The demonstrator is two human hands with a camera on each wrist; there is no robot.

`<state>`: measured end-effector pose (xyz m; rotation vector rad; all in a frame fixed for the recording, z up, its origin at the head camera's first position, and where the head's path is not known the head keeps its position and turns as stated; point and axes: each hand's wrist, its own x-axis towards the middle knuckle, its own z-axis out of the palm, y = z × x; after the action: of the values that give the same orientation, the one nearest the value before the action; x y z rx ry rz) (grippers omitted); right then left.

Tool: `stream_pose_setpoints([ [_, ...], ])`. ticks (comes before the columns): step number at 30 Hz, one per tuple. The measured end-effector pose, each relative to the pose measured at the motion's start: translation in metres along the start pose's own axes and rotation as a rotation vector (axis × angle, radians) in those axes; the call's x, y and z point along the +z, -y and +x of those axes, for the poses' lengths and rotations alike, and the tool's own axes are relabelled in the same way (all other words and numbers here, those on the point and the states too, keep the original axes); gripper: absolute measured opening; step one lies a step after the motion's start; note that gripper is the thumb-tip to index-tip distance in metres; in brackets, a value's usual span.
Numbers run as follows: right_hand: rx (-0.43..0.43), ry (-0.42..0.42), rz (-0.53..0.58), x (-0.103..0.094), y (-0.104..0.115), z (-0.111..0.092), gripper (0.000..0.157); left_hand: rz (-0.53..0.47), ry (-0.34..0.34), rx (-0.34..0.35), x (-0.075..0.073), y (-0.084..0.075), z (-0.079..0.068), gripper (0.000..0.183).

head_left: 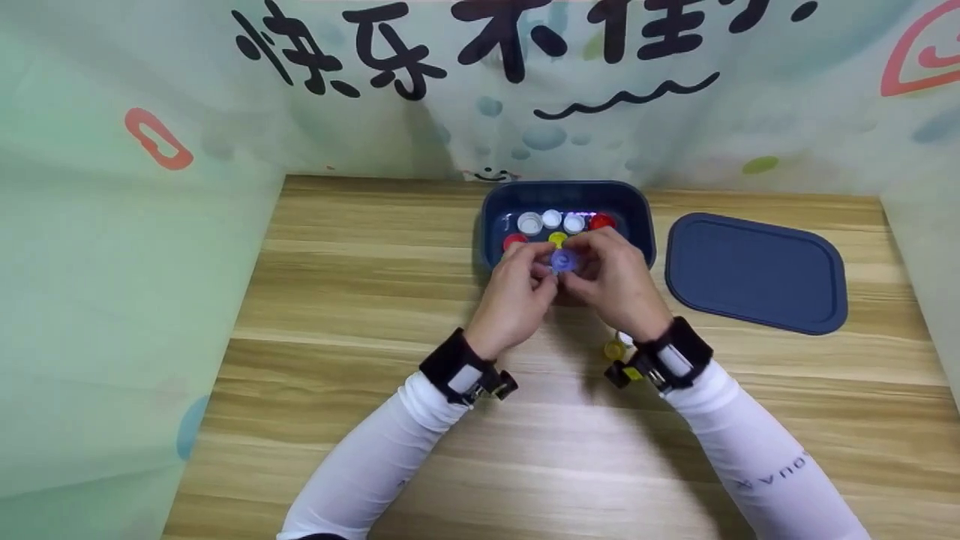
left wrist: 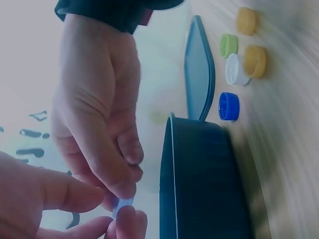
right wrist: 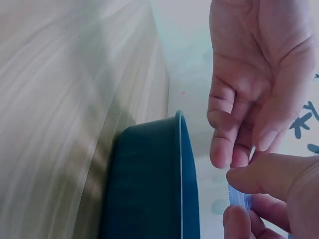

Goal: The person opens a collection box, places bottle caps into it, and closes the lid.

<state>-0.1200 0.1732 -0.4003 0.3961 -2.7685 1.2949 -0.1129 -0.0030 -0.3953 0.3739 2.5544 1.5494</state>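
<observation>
With the right hand (head_left: 621,285) I am pinching a round, ridged purple cap (head_left: 564,260); whether the left hand (head_left: 514,296) beside is gripping, I cannot tell.

Facing you, a pale green printed backdrop (head_left: 75,262) bears black Chinese characters (head_left: 513,56) above a black wavy line (head_left: 627,96); below it you see a wood-grain tabletop (head_left: 360,262).

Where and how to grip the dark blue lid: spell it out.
Pinch the lid by its right edge, coming from the right: it lies flat on the table, and its left edge sits close beside the container, probably leaving less finger room.
</observation>
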Motion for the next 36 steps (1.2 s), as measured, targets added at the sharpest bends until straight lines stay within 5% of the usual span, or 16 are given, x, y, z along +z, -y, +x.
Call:
stream_pose_setpoints([
  [15, 0.108, 0.083, 0.03, 0.017, -0.012, 0.038, 0.036, -0.142, 0.006, -0.097, -0.01, 0.019, 0.029, 0.039],
  [23, 0.156, 0.118, 0.045, 0.019, -0.017, 0.044, 0.038, -0.129, 0.021, -0.136, -0.012, 0.025, 0.038, 0.041],
  [36, 0.133, 0.083, 0.097, 0.0, -0.015, 0.028, 0.04, -0.12, -0.077, 0.003, -0.011, 0.021, 0.027, 0.046],
])
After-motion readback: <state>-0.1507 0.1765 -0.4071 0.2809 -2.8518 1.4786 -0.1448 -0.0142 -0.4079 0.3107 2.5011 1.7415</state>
